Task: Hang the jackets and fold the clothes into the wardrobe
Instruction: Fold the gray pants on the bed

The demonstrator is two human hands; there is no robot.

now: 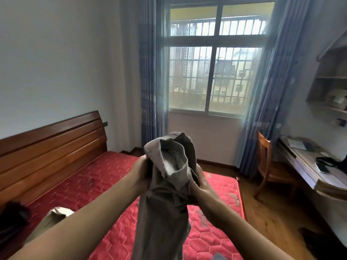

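A grey-brown garment (165,203) hangs in front of me above the bed, its top bunched and folded over. My left hand (142,171) grips its upper left edge. My right hand (201,182) grips the right side, fingers partly buried in the cloth. The lower part of the garment drops out of the frame's bottom. A beige garment (56,212) lies on the bed at the lower left, partly behind my left forearm. The wardrobe is not in view.
The bed has a red quilted mattress (90,184) and a wooden headboard (52,147). A dark object (11,218) sits at the left edge. A wooden chair (264,162) and cluttered desk (315,169) stand at the right, below shelves (332,81). A curtained window (214,62) is ahead.
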